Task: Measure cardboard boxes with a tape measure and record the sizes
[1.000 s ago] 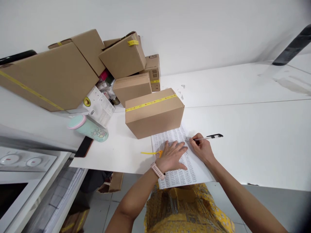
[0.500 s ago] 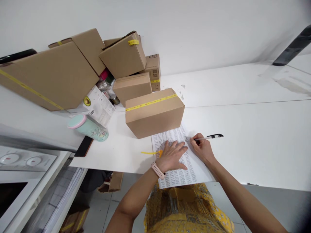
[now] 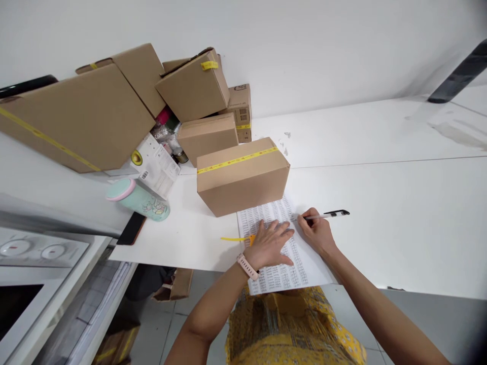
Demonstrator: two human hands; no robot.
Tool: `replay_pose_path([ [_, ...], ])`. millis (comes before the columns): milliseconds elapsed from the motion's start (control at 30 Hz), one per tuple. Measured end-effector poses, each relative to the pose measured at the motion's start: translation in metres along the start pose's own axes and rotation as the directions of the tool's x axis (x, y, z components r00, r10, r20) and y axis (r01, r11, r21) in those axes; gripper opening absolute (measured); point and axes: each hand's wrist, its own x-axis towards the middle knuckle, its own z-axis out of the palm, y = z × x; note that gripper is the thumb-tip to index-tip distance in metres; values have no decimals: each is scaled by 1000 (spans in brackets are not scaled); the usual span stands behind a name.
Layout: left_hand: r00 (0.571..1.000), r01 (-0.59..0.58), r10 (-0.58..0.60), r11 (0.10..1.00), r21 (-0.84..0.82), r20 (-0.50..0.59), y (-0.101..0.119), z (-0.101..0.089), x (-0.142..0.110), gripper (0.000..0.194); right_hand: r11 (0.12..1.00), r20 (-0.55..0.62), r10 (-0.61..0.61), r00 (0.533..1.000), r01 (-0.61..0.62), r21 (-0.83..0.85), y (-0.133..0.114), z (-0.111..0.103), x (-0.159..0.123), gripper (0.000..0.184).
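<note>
My left hand lies flat on a sheet of paper covered in columns of small marks, its fingers spread. My right hand is closed around a pen with a black cap end. The pen's tip is near the right-hand column, though my fingers partly hide it. Under my left hand pokes out an orange piece with a thin yellow strip. A cardboard box with yellow tape stands over the paper's far edge.
Behind are several cardboard boxes. A mint-green tumbler and a black flat object are at the left edge of the white table. A dark object rises at the far right. A white oven-like appliance stands left.
Hardly anything differs. Both hands stay in place, with at most a tiny shift of my right hand and the pen; the view tilts very slightly.
</note>
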Motion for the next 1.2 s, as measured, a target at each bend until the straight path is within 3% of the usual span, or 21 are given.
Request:
replay_pose_path([
  [300,1000,-5,5,1000,-14,-17,-1,1,1,79,1000,-1,11,1000,-10,15,3,0,0,25],
  [433,1000,-3,2,999,-32,-19,0,2,1,80,998,-89,18,996,-13,56,5,1,-2,26],
  [533,998,15,-17,999,-46,-54,5,-2,-8,90,989,-88,-144,986,140,-54,9,-5,-2,24],
  [633,991,80,-88,994,-79,-99,9,-9,-29,100,872,53,-338,940,334,-357,17,-18,0,32],
  [700,978,166,-179,978,-123,-103,10,-11,-44,101,769,149,-376,915,398,-501,23,-25,2,40],
  [833,931,285,-327,930,-233,-166,6,-4,-60,88,651,246,-408,879,469,-597,29,-31,4,45],
  [933,872,294,-414,870,-395,-262,5,4,-61,77,650,207,-408,889,442,-617,19,-31,-2,49],
  [1033,812,212,-499,735,-645,-302,8,0,-62,73,799,106,-356,928,361,-481,-9,-32,-14,39],
  [1100,843,101,-467,625,-774,-267,13,-10,-65,78,935,148,-252,956,280,-217,-35,-34,-23,31],
  [1133,873,47,-425,564,-825,-241,15,-17,-68,83,975,231,-195,953,214,-60,-49,-35,-27,32],
  [1200,927,-29,-324,440,-898,-188,19,-30,-73,92,980,399,-145,905,76,183,-75,-36,-35,38],
])
